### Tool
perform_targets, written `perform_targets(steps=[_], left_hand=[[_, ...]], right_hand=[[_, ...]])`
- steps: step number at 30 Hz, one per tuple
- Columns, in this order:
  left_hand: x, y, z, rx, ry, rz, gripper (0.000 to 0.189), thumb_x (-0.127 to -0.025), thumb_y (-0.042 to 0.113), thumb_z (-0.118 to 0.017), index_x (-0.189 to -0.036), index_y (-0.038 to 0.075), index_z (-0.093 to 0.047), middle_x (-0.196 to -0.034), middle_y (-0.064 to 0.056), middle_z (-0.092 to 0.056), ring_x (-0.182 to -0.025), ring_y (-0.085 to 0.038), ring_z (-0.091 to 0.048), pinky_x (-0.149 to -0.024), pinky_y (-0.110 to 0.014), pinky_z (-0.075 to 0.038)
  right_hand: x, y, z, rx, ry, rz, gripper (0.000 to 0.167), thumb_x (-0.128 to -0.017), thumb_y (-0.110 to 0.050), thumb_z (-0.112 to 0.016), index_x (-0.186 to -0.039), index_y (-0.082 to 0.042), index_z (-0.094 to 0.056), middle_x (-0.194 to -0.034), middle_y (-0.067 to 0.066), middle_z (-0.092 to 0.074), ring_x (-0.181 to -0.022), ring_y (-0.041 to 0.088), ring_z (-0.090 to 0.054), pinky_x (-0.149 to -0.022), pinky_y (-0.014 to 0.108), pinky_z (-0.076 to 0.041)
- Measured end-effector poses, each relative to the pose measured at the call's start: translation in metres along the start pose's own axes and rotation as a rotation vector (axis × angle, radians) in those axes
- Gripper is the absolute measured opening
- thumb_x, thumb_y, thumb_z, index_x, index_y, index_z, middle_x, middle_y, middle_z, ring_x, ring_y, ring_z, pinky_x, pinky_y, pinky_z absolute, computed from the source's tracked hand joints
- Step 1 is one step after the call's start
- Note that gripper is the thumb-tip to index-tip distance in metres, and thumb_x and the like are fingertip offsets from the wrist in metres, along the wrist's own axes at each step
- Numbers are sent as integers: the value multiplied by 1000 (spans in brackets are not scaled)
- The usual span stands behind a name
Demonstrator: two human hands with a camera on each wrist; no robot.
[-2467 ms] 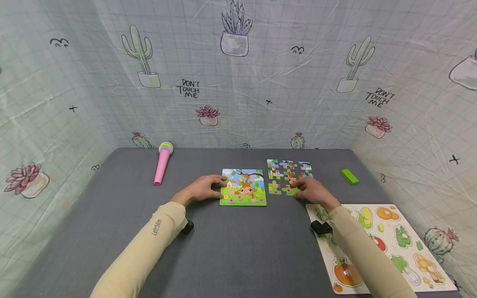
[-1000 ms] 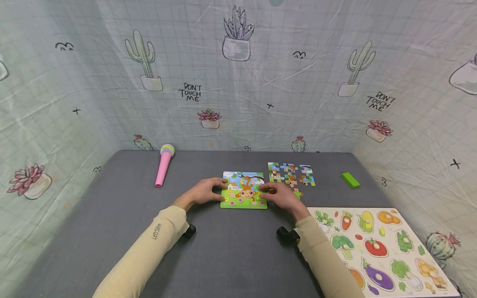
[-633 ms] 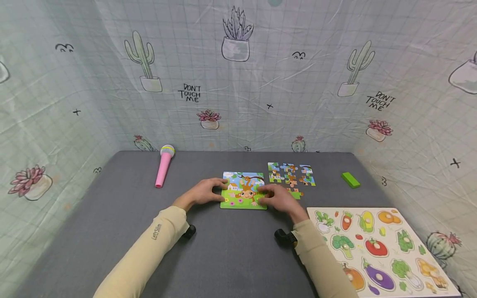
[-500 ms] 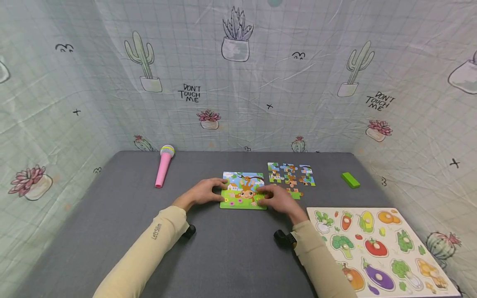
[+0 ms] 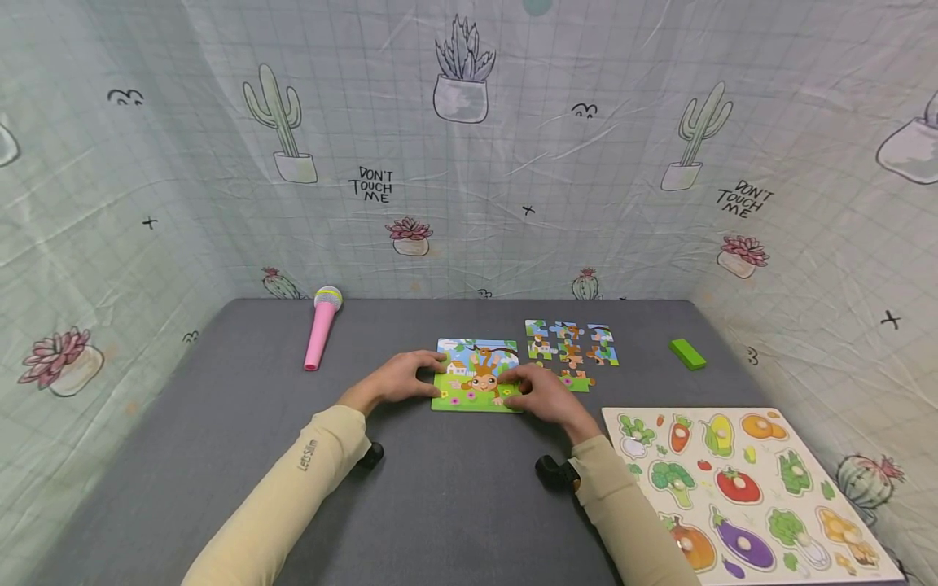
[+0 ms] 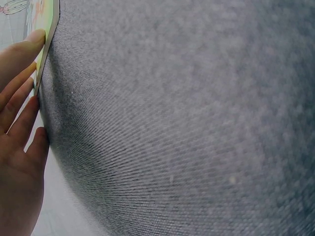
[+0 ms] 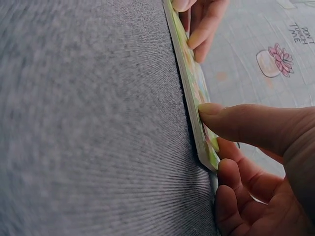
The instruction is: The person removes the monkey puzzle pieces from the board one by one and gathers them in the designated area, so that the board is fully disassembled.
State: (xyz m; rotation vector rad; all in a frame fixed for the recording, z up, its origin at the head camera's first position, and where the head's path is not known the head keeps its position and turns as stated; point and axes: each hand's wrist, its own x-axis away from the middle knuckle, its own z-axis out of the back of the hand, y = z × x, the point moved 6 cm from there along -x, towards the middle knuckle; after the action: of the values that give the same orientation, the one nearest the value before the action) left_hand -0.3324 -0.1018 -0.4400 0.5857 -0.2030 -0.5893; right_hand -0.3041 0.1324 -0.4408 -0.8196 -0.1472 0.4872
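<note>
A square jigsaw board [image 5: 463, 395] with a cartoon monkey picture lies flat on the dark table. My left hand [image 5: 397, 378] rests at its left side, thumb and fingertips touching that edge; the left wrist view shows the fingers nearly straight beside the board [image 6: 51, 22]. Over the lower right corner, my right hand [image 5: 550, 399] has its thumb and index finger about a small puzzle piece [image 5: 507, 391], largely hidden by the fingers. In the right wrist view the thumb touches the board's [image 7: 191, 91] face, and the other fingers are bent by its edge.
Loose jigsaw pieces [image 5: 570, 352] lie in rows just right of the board. A vegetable peg puzzle [image 5: 703, 443] lies under and beyond the right forearm. A green block [image 5: 687, 354] is at the right, a pink toy microphone [image 5: 319, 334] at the left.
My right hand has moved left from the loose pieces to the board's right side, then slightly further in over its lower right corner. The left hand stays at the left edge.
</note>
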Motion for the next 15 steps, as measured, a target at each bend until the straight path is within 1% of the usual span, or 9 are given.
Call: perform_targets(steps=[6, 10, 15], left_hand=[[0, 2, 1, 6, -5, 0, 43, -85, 22, -77, -122, 2, -67, -145, -11, -50, -137, -31, -40, -113, -47, -33], [1, 2, 2, 7, -8, -2, 43, -85, 22, -76, -122, 2, -67, -145, -11, -50, -138, -32, -40, -113, -48, -32], [2, 3, 1, 4, -7, -4, 43, -85, 22, -76, -122, 2, -67, -145, -11, -50, -137, -32, -40, -112, -48, -33]], right_hand=[[1, -1, 0, 7, -15, 35, 23, -87, -7, -72, -110, -6, -72, -108, 11, -62, -89, 22, -58, -71, 36, -50], [2, -1, 0, -3, -24, 42, 24, -88, -7, -71, -111, -6, -72, -109, 11, -60, -91, 24, -58, -73, 37, -50], [3, -3, 0, -7, -35, 35, 25, -88, -6, -70, -114, -6, -72, -107, 11, -58, -87, 21, -51, -71, 34, -46]])
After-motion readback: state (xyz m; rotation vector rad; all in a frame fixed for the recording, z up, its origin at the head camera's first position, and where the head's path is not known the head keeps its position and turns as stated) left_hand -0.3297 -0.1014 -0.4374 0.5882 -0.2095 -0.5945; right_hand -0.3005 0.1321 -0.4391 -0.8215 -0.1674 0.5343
